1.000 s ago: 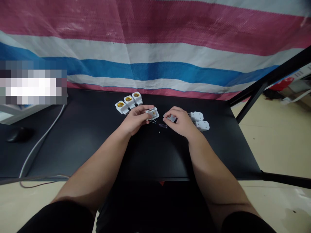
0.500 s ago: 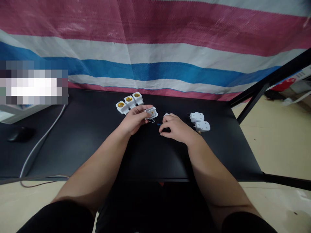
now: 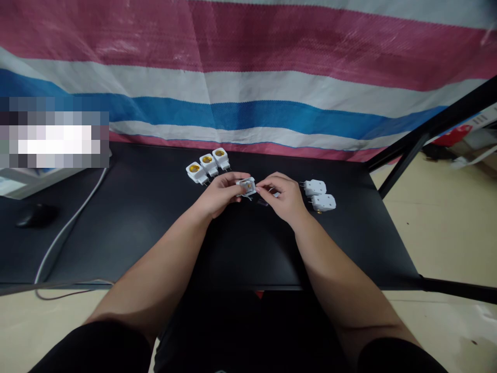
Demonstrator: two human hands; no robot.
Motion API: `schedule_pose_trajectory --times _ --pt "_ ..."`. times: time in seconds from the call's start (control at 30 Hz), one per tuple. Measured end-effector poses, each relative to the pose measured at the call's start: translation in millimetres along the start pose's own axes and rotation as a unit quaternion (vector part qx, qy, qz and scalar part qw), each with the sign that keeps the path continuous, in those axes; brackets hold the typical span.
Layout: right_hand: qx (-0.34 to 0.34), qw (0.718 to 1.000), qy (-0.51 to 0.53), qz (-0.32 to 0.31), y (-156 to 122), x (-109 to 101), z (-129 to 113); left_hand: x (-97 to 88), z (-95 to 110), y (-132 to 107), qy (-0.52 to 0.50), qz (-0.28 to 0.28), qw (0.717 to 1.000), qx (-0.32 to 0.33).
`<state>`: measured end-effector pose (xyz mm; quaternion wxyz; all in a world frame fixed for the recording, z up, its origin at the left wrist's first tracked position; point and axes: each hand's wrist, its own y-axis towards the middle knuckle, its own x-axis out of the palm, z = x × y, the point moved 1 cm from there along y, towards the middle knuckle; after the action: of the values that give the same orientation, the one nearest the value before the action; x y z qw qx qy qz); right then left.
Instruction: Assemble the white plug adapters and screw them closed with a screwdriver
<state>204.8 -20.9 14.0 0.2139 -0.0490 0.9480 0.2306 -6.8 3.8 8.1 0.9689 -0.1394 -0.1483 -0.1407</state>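
A white socket adapter with a brass-coloured centre sits between the person's two hands, just above the black counter near its middle and toward the far edge. The left hand is clamped on it, thumb and fingers closed around its left side. The right hand meets it from the other side, with fingertips drawn together against the adapter's right edge; whether they pinch the adapter itself or some small part at it is too small to tell. Both forearms reach in from the near edge of the counter.

Just below the hands a small dark piece lies on the counter, too small to identify. Just beyond the left hand, three socket adapters stand in a slanting row, touching one another, brass openings facing up. Just beside the right hand lie two white plugs, one behind the other, metal prongs pointing left.

At the far left a white cable curves across the counter, near a black mouse. A striped tarpaulin in red, white and blue hangs behind the counter, and a black metal frame slants at the right.
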Motion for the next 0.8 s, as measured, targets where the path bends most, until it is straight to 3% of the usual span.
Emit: schedule_pose_trajectory --times 0.6,0.8 --pt "0.048 0.996 0.069 -0.006 -2.5 13.0 14.8 -0.7 -6.0 -1.2 0.077 -0.084 0.991 0.074" --pt "0.135 0.982 0.132 -0.028 -2.7 15.9 20.3 0.9 -4.9 -2.8 0.079 -0.108 0.986 0.096"
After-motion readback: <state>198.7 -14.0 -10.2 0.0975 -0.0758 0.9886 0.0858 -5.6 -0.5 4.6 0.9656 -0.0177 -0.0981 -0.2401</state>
